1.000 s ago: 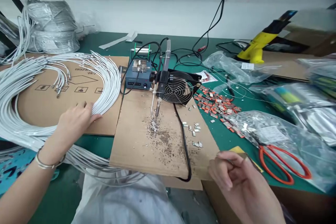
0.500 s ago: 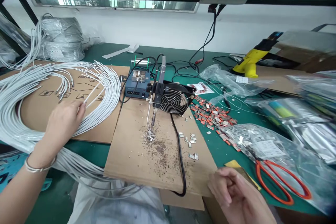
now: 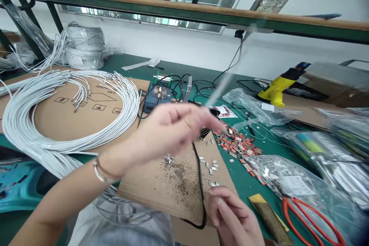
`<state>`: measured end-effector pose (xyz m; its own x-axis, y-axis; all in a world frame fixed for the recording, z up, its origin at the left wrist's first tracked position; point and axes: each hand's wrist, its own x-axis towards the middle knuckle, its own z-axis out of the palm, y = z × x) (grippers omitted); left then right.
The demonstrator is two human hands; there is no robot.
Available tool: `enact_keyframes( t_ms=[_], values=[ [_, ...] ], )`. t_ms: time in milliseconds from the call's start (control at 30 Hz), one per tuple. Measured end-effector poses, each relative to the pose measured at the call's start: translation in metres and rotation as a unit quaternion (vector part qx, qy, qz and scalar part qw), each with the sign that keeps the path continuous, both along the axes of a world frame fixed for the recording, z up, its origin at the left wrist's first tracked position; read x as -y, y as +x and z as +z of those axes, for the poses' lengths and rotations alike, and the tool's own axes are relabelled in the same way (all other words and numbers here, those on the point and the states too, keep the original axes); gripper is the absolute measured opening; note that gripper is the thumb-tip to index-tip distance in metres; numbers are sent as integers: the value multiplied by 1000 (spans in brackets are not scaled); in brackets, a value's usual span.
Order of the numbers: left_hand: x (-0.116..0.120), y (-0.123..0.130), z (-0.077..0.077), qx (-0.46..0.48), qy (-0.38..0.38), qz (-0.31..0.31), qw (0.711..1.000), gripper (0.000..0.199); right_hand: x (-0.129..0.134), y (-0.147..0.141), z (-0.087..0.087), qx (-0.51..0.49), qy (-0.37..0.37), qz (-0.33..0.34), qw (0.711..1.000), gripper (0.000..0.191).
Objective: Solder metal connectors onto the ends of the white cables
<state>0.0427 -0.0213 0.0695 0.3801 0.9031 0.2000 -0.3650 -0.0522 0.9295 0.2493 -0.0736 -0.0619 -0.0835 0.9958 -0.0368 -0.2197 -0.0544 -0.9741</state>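
My left hand (image 3: 175,128) is raised over the cardboard sheet (image 3: 135,178), its fingers pinched on a white cable (image 3: 223,86) that sticks up to the right, smeared by motion. Near the sheet's lower right edge, my right hand (image 3: 235,217) has its fingers curled together; what they hold, if anything, is hidden. Behind the left hand stands a blue soldering station (image 3: 152,100), with the handle of a soldering iron (image 3: 188,88) beside it. The iron's tip and most of a black fan are covered by the hand. Small metal connector shells (image 3: 212,166) lie on the cardboard.
A large coil of white cables (image 3: 127,123) lies at left. Orange-and-silver pieces (image 3: 239,142) are heaped right of the cardboard, beside a plastic bag (image 3: 296,180). Red-handled scissors (image 3: 288,215) lie at front right. Farther back is a yellow heat gun (image 3: 275,92). A shelf (image 3: 161,5) crosses above.
My left hand has swung right from the cable coil to above the cardboard, bringing a cable along. My right hand has moved a little left. The view has tilted up.
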Motion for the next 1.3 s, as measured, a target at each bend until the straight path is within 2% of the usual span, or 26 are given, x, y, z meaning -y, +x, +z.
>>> enact_keyframes(
  t_ms=[67,133,233,333,467,667,900,1000,1133,1233,1300],
  values=[
    [22,15,-25,47,-145,-123,981,23,2,-3,5,28,22,-6,999,20],
    [46,24,-55,17,-272,-198,942,30,4,-5,10,65,52,29,996,19],
    [74,26,-93,-76,-309,-179,931,51,4,-7,18,103,74,94,987,17],
    [89,20,-112,-147,-308,-142,929,61,2,-12,21,95,59,88,990,15],
    [93,14,-115,-170,-299,-124,931,58,2,-19,22,65,38,91,993,16],
    [88,20,-116,-79,-264,-60,959,45,7,-28,22,90,50,177,979,13],
    [91,15,-123,-158,-211,-15,964,33,7,-22,30,191,30,179,965,13],
    [92,16,-121,-172,-202,6,964,33,9,-27,27,154,32,153,976,17],
    [89,22,-119,-140,-226,37,963,42,17,-45,14,94,55,64,992,22],
    [88,22,-120,-129,-232,50,963,45,22,-54,7,99,103,2,990,19],
    [88,20,-121,-127,-228,53,964,43,22,-54,6,107,117,4,987,16]
  ],
)
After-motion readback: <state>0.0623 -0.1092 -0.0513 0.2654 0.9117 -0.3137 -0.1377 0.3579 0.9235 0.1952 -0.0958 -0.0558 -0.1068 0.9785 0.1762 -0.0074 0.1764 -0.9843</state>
